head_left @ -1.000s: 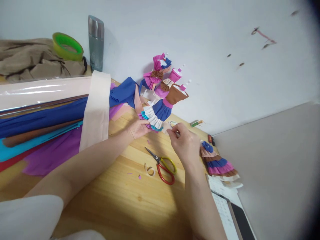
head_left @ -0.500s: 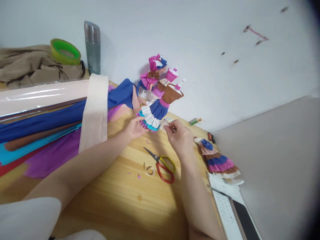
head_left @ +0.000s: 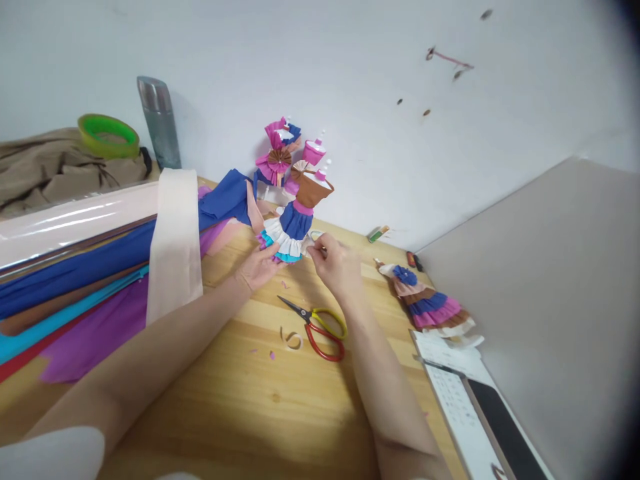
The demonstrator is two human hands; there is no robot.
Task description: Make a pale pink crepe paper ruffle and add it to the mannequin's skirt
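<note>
A small dress form wears a brown bodice and a ruffled skirt (head_left: 296, 220) in blue, white, turquoise and purple layers. My left hand (head_left: 260, 265) holds the skirt's hem at its lower left, fingers partly behind the ruffles. At the hem's right end, my right hand (head_left: 336, 261) is closed in a pinch on a small cream strip (head_left: 306, 245). Behind stand a pink-topped form (head_left: 314, 152) and another with pink and brown pleated fans (head_left: 279, 159). Scissors (head_left: 320, 328) with red and yellow handles lie below my hands.
Crepe paper rolls (head_left: 75, 273) and a cream band (head_left: 175, 247) lie at the left. A bottle (head_left: 160, 123), green tape (head_left: 107, 137) and brown cloth (head_left: 45, 163) stand behind. At right are another ruffled dress (head_left: 433, 307) and a white notebook (head_left: 453, 393).
The camera view has shifted, so the scene sits further left. My hands keep their places at the hem, and the left fingers now show more over the ruffles.
</note>
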